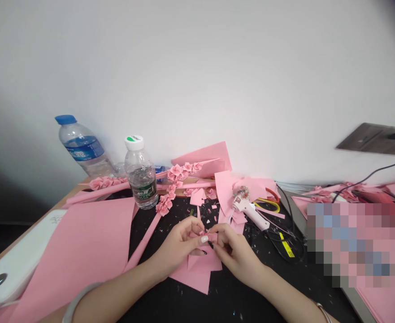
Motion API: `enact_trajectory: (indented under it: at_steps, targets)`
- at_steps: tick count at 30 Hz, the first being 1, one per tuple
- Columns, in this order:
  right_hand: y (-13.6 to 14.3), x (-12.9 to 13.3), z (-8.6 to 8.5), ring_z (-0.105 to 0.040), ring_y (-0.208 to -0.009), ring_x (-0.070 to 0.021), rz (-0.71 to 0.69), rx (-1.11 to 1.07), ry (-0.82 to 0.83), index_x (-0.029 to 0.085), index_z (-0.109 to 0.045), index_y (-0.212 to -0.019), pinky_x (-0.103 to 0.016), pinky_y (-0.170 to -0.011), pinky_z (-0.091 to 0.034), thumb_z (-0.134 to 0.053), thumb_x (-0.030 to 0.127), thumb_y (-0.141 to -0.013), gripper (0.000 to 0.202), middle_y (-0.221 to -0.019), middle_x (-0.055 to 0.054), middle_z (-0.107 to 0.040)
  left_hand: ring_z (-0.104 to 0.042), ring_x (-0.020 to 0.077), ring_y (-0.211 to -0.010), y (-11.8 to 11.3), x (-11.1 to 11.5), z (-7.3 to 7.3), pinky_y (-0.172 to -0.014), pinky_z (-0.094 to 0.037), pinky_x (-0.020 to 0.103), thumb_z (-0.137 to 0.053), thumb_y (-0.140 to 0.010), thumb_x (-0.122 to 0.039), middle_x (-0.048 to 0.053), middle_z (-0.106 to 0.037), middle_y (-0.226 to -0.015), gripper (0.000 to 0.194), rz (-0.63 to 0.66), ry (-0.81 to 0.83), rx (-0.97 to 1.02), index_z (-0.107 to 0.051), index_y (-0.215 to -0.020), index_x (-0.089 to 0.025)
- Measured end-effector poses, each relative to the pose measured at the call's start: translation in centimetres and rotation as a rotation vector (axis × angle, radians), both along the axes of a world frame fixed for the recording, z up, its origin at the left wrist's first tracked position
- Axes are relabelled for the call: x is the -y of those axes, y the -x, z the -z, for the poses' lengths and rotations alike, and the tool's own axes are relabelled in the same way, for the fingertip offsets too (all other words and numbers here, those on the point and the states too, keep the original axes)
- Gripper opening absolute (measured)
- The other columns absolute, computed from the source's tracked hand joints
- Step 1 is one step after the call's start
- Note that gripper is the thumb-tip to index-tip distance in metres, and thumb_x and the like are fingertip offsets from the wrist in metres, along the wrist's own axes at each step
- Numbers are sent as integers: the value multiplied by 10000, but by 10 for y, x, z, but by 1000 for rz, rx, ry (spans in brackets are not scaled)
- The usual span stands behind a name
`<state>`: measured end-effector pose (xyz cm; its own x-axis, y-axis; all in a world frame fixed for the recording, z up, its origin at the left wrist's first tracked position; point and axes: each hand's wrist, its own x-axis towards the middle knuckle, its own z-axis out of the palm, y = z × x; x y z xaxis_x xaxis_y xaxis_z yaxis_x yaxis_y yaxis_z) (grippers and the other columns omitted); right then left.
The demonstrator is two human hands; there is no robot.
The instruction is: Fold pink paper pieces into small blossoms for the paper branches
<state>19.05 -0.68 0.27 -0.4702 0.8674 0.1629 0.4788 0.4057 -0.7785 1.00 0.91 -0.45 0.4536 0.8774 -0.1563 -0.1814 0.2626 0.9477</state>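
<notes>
A small folded piece of pink paper [202,233] is pinched between the fingertips of my left hand [183,242]. From the other side, my right hand [236,253] has its thumb and forefinger closed on the same piece. Fingers cover most of it, so its exact shape is hard to see. Below the hands lie pink paper sheets [197,278] on a black work surface. Just behind the hands are pink scraps [197,196] and bits of paper. A pink glue gun [251,211] rests to the right of them, on paper.
Two water bottles, one with a white cap [141,184] and one with a blue cap [84,148], stand at the back left. Paper flower stems [165,202] lie nearby. At left are a large pink sheet [93,237] and a white device [22,255]. Black cables [289,211] run right.
</notes>
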Motion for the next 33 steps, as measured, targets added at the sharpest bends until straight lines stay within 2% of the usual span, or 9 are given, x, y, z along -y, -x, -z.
enact_trajectory:
  at_steps: [33]
  targets:
    - [0,0,3,-329,-497,-94,39,42,9,197,-423,-1008,-207,-487,-265,-403,126,-838,186,-577,73,-303,-576,116,-717,1,-1,5,-581,-507,211,-659,-695,-307,-20,-483,-819,221,-23,8,-15,-523,-821,-186]
